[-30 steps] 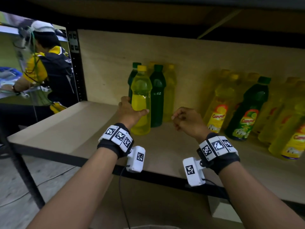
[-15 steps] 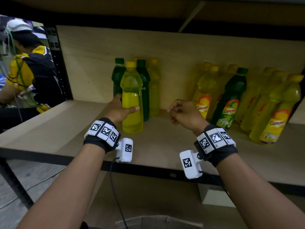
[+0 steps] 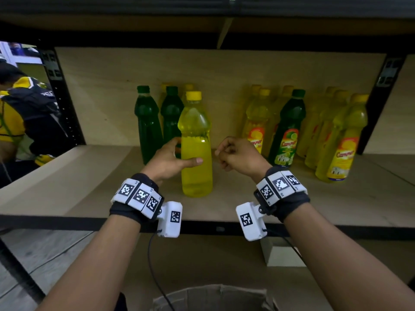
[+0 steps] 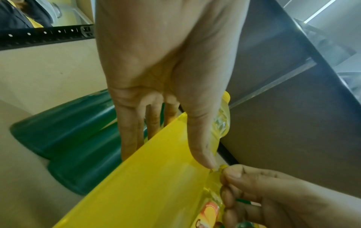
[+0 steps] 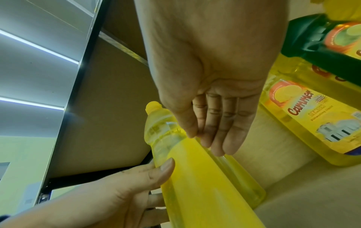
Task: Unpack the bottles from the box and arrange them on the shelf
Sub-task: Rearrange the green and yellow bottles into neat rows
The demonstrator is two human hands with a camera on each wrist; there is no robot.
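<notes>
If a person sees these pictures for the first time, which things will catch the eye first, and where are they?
The bright yellow bottle stands out first, upright near the middle front of the wooden shelf, with the left hand gripping its side. Beside it the right hand hovers with curled fingers, holding nothing. Behind stand two dark green bottles, and to the right a group of labelled bottles against the back wall.

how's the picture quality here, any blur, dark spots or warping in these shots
Head view: dim, corners darkened, labelled bottles at right soft. Left wrist view: yellow bottle smeared, horizon tilted. Right wrist view: sharp label, bright glare strips at left.
</notes>
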